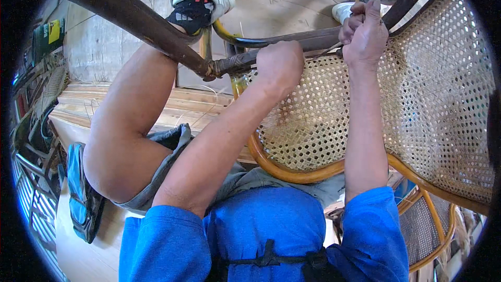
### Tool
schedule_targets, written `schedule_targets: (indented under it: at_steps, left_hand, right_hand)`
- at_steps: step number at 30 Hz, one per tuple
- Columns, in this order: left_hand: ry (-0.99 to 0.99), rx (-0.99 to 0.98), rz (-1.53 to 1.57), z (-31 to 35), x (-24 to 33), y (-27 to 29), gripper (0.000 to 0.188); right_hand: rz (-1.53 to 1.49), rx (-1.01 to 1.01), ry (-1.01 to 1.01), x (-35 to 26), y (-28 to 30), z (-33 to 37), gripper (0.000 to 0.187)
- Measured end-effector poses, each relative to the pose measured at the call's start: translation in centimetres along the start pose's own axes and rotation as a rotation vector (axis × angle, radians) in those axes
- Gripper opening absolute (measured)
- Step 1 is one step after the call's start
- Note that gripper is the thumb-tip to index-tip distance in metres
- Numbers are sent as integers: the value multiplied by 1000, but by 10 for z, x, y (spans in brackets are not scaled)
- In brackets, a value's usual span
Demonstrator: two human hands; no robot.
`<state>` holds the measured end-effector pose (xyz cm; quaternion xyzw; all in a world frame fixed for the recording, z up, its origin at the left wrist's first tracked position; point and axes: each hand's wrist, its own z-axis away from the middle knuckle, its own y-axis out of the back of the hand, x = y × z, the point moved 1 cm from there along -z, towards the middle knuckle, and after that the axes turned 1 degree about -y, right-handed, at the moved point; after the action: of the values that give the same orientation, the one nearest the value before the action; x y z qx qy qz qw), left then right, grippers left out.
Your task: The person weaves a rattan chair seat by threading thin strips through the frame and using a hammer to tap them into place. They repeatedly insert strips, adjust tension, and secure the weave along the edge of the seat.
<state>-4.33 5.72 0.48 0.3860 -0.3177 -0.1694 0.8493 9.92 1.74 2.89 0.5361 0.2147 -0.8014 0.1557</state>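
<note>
A rattan chair (pixel 313 175) with woven cane mesh (pixel 313 120) lies tilted across my lap. Its dark brown rail (pixel 318 40) runs along the mesh's far edge. My left hand (pixel 282 65) is a closed fist against this rail, back of the hand up; what its fingers hold is hidden. Farther right, my right hand (pixel 365 36) is raised and closed, thumb up, beside the rail. A thin strand (pixel 330 49) runs from the rail's edge into its fingers. Wrapped binding (pixel 232 64) covers the joint left of my left fist.
A thick dark pole (pixel 130 13) of the frame slants across the upper left, over my bent leg (pixel 125 125). A blue-and-black bag or shoe (pixel 78 193) lies at the left. Another cane-mesh piece (pixel 425 230) stands at lower right. Fibre scraps lie on the floor (pixel 282 10).
</note>
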Motion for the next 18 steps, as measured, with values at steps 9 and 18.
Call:
schedule_targets:
  at_steps: [9, 18]
  left_hand:
    - [-118, 106, -1, -4, -9, -16, 19]
    - [-141, 150, 1, -7, -14, -19, 20]
  right_hand:
    - [158, -106, 70, 7, -9, 4, 48]
    - [613, -256, 407, 21, -35, 5, 40]
